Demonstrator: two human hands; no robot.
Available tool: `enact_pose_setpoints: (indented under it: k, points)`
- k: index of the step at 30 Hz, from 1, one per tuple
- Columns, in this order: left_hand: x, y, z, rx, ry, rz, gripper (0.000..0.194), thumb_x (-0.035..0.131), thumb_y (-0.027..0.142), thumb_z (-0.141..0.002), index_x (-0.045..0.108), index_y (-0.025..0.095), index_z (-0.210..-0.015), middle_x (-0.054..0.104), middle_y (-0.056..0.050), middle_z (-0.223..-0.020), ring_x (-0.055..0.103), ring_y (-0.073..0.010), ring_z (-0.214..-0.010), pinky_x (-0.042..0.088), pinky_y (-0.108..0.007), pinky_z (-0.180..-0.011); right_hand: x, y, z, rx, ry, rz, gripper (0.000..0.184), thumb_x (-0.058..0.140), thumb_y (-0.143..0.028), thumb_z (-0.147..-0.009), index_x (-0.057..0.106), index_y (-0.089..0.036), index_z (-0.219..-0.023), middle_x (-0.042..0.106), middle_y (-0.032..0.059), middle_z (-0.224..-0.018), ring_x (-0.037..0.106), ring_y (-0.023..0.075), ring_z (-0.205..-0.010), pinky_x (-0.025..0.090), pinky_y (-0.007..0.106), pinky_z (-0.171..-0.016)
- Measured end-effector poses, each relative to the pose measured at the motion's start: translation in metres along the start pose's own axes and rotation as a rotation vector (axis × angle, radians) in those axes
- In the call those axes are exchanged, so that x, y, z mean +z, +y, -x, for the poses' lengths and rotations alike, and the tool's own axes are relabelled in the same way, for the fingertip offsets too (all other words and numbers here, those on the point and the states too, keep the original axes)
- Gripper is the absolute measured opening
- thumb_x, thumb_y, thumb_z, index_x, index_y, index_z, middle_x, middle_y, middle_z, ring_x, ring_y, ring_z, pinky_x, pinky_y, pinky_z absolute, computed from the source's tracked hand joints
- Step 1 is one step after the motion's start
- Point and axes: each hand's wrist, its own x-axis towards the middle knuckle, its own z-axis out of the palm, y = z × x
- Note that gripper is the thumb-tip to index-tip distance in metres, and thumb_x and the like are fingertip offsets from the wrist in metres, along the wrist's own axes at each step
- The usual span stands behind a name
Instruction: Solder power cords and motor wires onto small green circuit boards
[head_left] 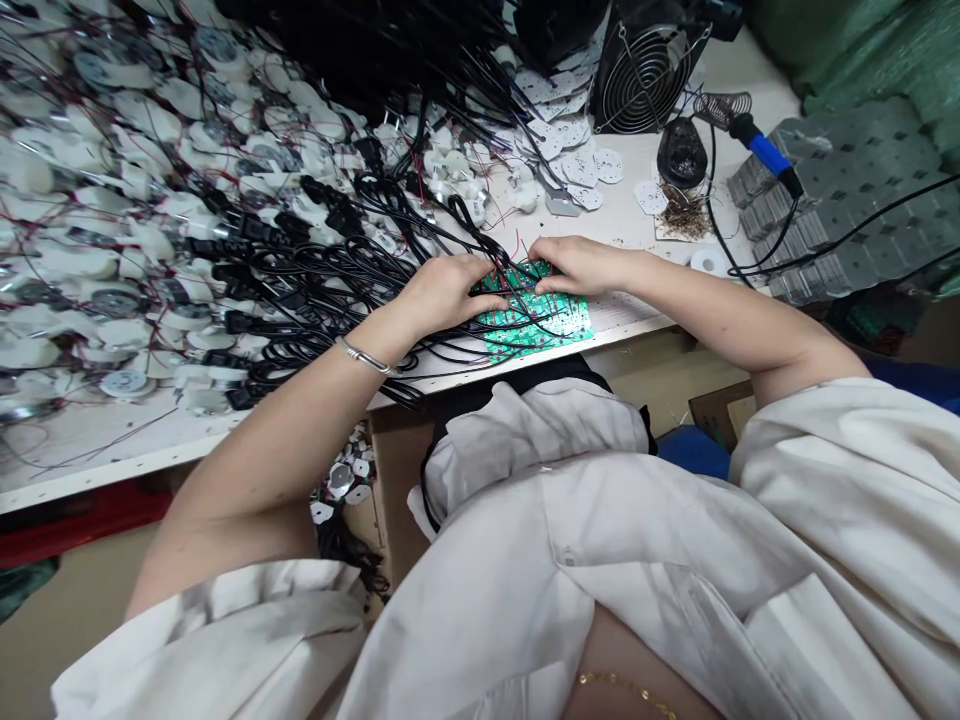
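Observation:
A green circuit board panel (555,325) lies near the front edge of the workbench, with black cables and red wires running across it. My left hand (446,290) is closed at the board's left side, thumb and fingers gripping its upper left part among the wires. At the far right corner, my right hand (574,265) bends its fingers over the board's edge with the thumb on top. Some fingertips are hidden behind the board and wires. Bundled black power cords (322,265) spread out to the left of my left hand.
White motor-like parts with red wires (135,200) are heaped across the left. White discs (577,150) lie near a black fan (645,75). To the right are a blue-handled soldering iron (769,155) in its coil stand and stacked grey blocks (855,190). A solder roll (709,262) sits nearby.

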Motion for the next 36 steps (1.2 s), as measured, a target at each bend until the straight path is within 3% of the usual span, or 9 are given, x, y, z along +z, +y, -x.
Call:
enact_pose_setpoints:
  k: [6,9,13,16,18,21,26,30,36]
  points:
    - [0.007,-0.002,-0.003,0.011,0.022,0.001,0.047,0.058,0.045,-0.097,0.065,0.011,-0.128,0.069,-0.018,-0.122,0.068,-0.0329,-0.111,0.053,-0.039,-0.091,0.01,-0.001,-0.005,0.029,-0.003,0.052,0.038,0.053,-0.033,-0.096,0.054,-0.011,-0.126,0.066,0.0196,-0.124,0.063,0.0295,-0.111,0.049,0.043,-0.096]
    - [0.0,0.004,-0.003,-0.044,-0.014,-0.024,0.049,0.062,0.046,-0.096,0.063,0.011,-0.13,0.069,-0.019,-0.121,0.067,-0.0347,-0.112,0.053,-0.041,-0.093,0.009,-0.001,-0.003,0.049,0.015,0.047,0.045,0.054,-0.038,-0.097,0.051,-0.01,-0.132,0.064,0.0207,-0.129,0.061,0.0322,-0.119,0.048,0.047,-0.102]
    - [-0.006,0.035,0.027,-0.126,0.212,-0.124,0.045,0.057,0.042,-0.1,0.062,0.01,-0.131,0.068,-0.021,-0.119,0.065,-0.0375,-0.115,0.051,-0.05,-0.099,0.013,-0.001,0.028,-0.02,0.223,0.076,0.067,0.051,-0.062,-0.095,0.046,-0.016,-0.144,0.053,0.0213,-0.148,0.048,0.0374,-0.14,0.039,0.059,-0.115]
    - [0.014,0.063,0.058,0.055,0.358,-0.134,0.046,0.053,0.05,-0.101,0.066,0.014,-0.126,0.071,-0.018,-0.12,0.066,-0.0339,-0.116,0.052,-0.049,-0.101,0.036,0.001,0.065,-0.119,0.316,0.085,0.067,0.05,-0.074,-0.09,0.055,-0.027,-0.137,0.054,0.0142,-0.153,0.042,0.0371,-0.15,0.03,0.069,-0.121]
    - [0.034,0.072,0.071,0.124,0.378,-0.144,0.045,0.053,0.051,-0.102,0.068,0.014,-0.123,0.07,-0.019,-0.126,0.066,-0.0328,-0.12,0.053,-0.046,-0.103,0.056,0.005,0.082,-0.16,0.312,0.045,0.061,0.05,-0.07,-0.092,0.059,-0.026,-0.133,0.058,0.0152,-0.15,0.048,0.0331,-0.148,0.038,0.065,-0.12]
    - [0.05,0.068,0.071,0.13,0.312,-0.115,0.05,0.052,0.053,-0.102,0.068,0.013,-0.126,0.068,-0.022,-0.133,0.065,-0.035,-0.125,0.054,-0.047,-0.104,0.077,0.009,0.086,-0.173,0.315,0.035,0.051,0.049,-0.057,-0.098,0.064,-0.02,-0.129,0.062,0.0194,-0.146,0.053,0.0297,-0.145,0.049,0.056,-0.116]
    - [0.036,0.057,0.057,0.097,0.119,-0.11,0.051,0.05,0.05,-0.103,0.064,0.013,-0.134,0.068,-0.024,-0.13,0.069,-0.0357,-0.115,0.059,-0.046,-0.089,0.076,0.008,0.073,-0.154,0.289,0.045,0.041,0.047,-0.048,-0.1,0.068,-0.021,-0.122,0.064,0.0177,-0.146,0.053,0.0296,-0.146,0.042,0.063,-0.122]
    - [0.041,0.062,0.058,0.08,0.254,-0.148,0.044,0.044,0.041,-0.106,0.069,0.009,-0.125,0.069,-0.023,-0.131,0.068,-0.0339,-0.12,0.057,-0.045,-0.096,0.072,0.007,0.073,-0.153,0.322,0.046,0.043,0.042,-0.048,-0.102,0.069,-0.021,-0.122,0.065,0.0156,-0.145,0.052,0.0286,-0.147,0.033,0.07,-0.126]
    - [0.067,0.058,0.06,0.089,0.376,-0.083,0.037,0.048,0.038,-0.106,0.071,0.012,-0.119,0.071,-0.018,-0.129,0.067,-0.0291,-0.121,0.053,-0.048,-0.106,0.075,0.003,0.07,-0.166,0.278,-0.005,0.047,0.05,-0.057,-0.098,0.069,-0.021,-0.121,0.062,0.0162,-0.148,0.052,0.0267,-0.147,0.04,0.062,-0.124]
